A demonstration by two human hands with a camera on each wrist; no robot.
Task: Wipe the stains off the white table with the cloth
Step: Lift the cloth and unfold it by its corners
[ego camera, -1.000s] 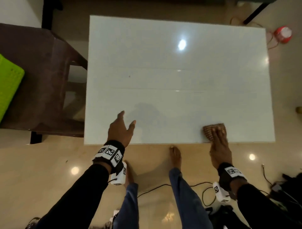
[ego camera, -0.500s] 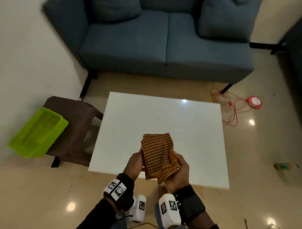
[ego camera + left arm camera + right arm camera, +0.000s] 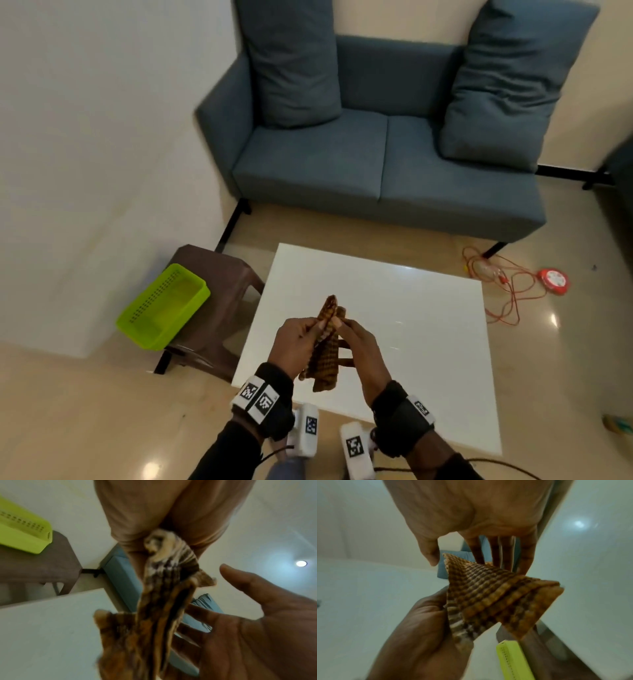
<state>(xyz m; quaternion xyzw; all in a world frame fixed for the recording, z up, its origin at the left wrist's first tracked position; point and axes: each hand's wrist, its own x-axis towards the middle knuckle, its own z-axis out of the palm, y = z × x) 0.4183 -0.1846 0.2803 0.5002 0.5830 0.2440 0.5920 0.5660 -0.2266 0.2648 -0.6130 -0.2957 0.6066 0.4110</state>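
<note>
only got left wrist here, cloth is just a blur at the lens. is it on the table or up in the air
observer: In the air. The head view shows the cloth hanging above the white table, not touching it.
operator: who's got it
observer: The left hand pinches its upper part; that grip is plain in the right wrist view.
operator: folded or bunched
observer: Folded. The right wrist view shows several flat checked layers, in focus.

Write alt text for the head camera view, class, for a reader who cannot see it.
Two hands hold a folded brown checked cloth above a white table: the left hand pinches its upper part, while the right hand lies against its side, fingers extended. A blue sofa stands beyond, and a green basket sits on a brown stool.
</note>
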